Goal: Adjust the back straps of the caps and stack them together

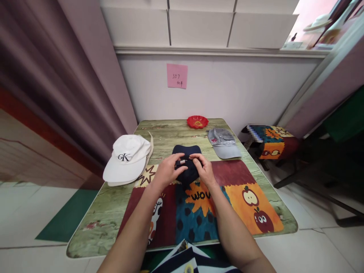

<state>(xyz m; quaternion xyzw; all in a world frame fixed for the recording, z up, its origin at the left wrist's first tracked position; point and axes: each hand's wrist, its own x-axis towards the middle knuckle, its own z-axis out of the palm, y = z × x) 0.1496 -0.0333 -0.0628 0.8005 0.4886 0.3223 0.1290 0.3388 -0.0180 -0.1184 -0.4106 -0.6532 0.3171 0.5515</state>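
A dark navy cap [187, 151] lies at the middle of the table, its brim toward the wall. My left hand [170, 168] is at the cap's left side, thumb and fingers around its strap near a small pale tag. On the right side, my right hand [202, 167] pinches the strap's other part. A white cap [127, 157] with black letters sits at the left on top of another pale cap. The grey cap [223, 142] rests at the right edge of the table.
A red scalloped dish [197, 121] stands at the table's far edge. Under my forearms lies a colourful mat [196, 223] on the green wood-patterned table [99, 216]. A pink note [177, 76] is on the wall. To the right is a stool [273, 146] with a printed cover.
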